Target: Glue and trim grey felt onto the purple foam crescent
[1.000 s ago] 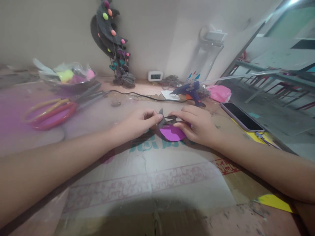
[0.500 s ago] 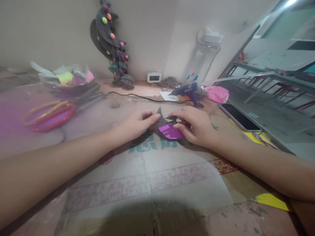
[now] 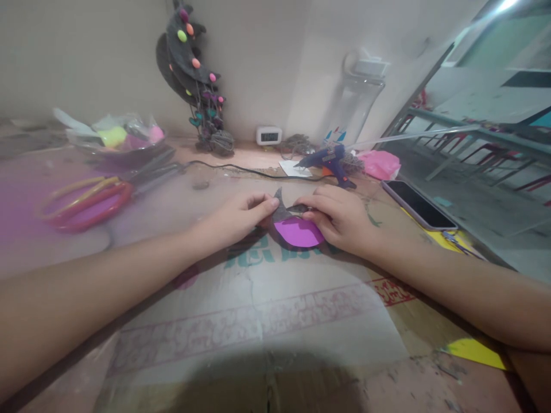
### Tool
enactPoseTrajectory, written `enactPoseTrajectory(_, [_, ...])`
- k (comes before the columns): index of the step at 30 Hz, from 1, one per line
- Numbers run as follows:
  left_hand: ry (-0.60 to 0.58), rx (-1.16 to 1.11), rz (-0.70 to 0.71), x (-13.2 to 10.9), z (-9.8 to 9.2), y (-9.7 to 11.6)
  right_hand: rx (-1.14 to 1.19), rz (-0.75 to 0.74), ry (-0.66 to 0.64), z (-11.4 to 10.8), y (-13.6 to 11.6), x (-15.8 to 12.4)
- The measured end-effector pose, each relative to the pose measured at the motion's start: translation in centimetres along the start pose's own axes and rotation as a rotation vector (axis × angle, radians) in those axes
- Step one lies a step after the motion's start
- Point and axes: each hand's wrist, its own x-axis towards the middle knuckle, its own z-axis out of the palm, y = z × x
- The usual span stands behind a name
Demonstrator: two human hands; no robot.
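In the middle of the head view, my left hand [image 3: 255,211] is closed in a pinch on the left edge of a dark grey felt-like piece [image 3: 280,209] with a pointed tip. A bright purple rounded piece [image 3: 299,232] with a dark edge lies against its lower side. My right hand [image 3: 338,215] is also closed, its thumb and forefinger pinching a dark part at the right of the same work. Whether that part is joined to the grey piece is hidden by the fingers. Both hands are just above the covered tabletop.
Behind the hands lie a blue glue gun [image 3: 329,160] with its cord and a white digital timer [image 3: 269,135]. Red-and-yellow-handled scissors [image 3: 92,201] and a bag of coloured pieces [image 3: 120,135] are at left. A phone [image 3: 419,205] rests at right. A grey moon-shaped decoration [image 3: 183,63] is against the wall.
The purple piece shows more of its surface and sits slightly lower and further left. My right fingers have shifted a little on the dark part. My left hand stays nearly still.
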Motion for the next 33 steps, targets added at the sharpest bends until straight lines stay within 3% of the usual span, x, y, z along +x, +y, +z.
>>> enactPoseTrajectory(7, [0.002,0.037,0.001,0.1,0.0,0.1,0.087,0.055,0.038,-0.1,-0.1,0.1])
enactPoseTrajectory(12, [-0.006,0.044,0.087,0.2,0.0,-0.2,0.292,0.447,0.177,0.3,1.4,0.1])
enactPoseTrajectory(15, [-0.012,0.071,0.087,0.3,-0.2,-0.5,0.394,0.591,0.218,0.9,3.5,0.1])
enactPoseTrajectory(18, [-0.006,0.044,0.078,0.3,-0.3,-0.7,0.374,0.634,0.131,1.8,5.6,-0.3])
enactPoseTrajectory(21, [-0.014,0.000,0.069,0.4,-0.2,-0.7,0.301,0.534,0.008,2.5,6.3,-0.7])
enactPoseTrajectory(24, [-0.015,-0.042,0.048,0.3,-0.1,-0.3,0.287,0.404,0.030,2.2,5.4,-0.5])
enactPoseTrajectory(26, [0.002,-0.052,0.027,0.3,-0.1,0.2,0.387,0.417,0.063,1.6,4.1,-0.1])
enactPoseTrajectory(30, [0.070,-0.121,0.025,0.0,0.0,1.1,0.883,0.638,0.023,0.5,1.2,0.7])
enactPoseTrajectory(33, [0.092,-0.155,0.043,-0.1,0.0,1.2,1.160,0.818,-0.075,0.2,0.1,1.1])
